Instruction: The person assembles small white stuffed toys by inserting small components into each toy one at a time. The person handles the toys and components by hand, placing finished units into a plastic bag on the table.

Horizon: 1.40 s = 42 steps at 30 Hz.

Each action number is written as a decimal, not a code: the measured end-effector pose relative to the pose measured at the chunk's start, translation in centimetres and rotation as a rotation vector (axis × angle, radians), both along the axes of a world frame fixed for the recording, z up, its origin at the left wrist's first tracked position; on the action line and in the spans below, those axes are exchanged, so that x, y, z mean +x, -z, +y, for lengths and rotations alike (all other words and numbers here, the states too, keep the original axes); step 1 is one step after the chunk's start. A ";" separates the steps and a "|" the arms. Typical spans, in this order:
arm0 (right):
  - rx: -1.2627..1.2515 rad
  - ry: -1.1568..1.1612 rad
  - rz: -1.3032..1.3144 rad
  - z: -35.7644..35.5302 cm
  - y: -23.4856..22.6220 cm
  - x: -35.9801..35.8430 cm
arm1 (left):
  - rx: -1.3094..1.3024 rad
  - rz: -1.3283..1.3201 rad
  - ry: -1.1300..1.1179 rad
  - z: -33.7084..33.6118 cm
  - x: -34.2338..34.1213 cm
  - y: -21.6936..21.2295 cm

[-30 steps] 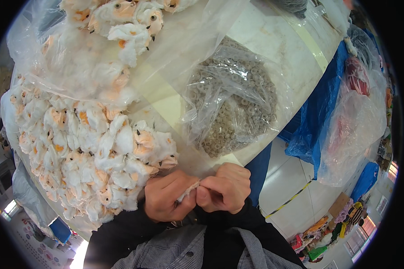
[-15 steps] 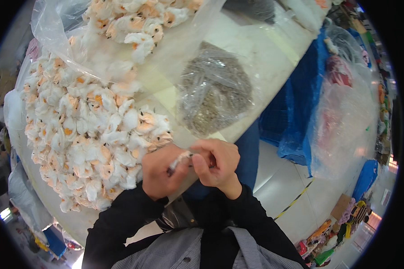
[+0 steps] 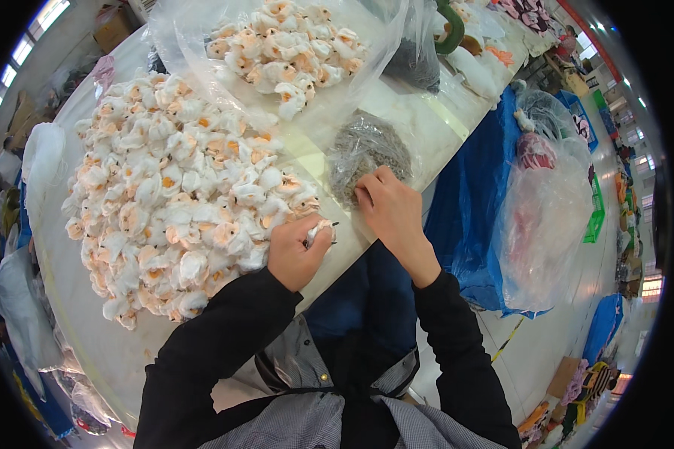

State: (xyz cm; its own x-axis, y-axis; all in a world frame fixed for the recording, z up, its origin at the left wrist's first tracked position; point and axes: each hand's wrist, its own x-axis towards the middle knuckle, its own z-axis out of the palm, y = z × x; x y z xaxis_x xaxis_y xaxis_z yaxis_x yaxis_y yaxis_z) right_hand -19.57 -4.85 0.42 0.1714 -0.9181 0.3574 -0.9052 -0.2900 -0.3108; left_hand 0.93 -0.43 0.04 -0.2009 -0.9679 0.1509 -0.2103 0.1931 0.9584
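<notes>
My left hand (image 3: 295, 253) is closed around a small fluffy white-and-peach plush piece (image 3: 321, 230); dark tips stick out of it beside the thumb. At the near edge of a clear plastic bag of small greyish-brown bits (image 3: 378, 142), my right hand (image 3: 394, 211) has its fingers curled and pressed together. What those fingertips hold, if anything, is hidden. Left of my hands spreads a large pile of similar white-and-peach plush pieces (image 3: 176, 191), some showing orange spots and black dots. The left hand rests close to that pile's right edge.
More plush pieces (image 3: 292, 49) lie in an open clear bag at the table's far side, near a dark-filled bag (image 3: 416, 63). The pale table (image 3: 445, 101) ends diagonally on my right. Beyond it stand a blue sheet-lined container (image 3: 468, 202) and a large clear plastic bag (image 3: 543, 224).
My hands were together over the plush piece and have separated. The right moved forward and right to the bag of bits; the left kept the piece. The view has shifted, showing more of the room.
</notes>
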 end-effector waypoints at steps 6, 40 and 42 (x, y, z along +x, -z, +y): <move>0.027 -0.079 -0.444 1.1 -2.1 1.1 | 0.015 0.034 0.007 0.0 0.5 0.8; 0.529 -0.312 -0.761 5.4 -2.4 -0.1 | -0.089 -0.077 0.172 0.2 0.0 1.3; 0.539 -0.315 -0.794 5.3 -2.0 -0.2 | -0.109 -0.095 0.180 0.2 0.0 1.3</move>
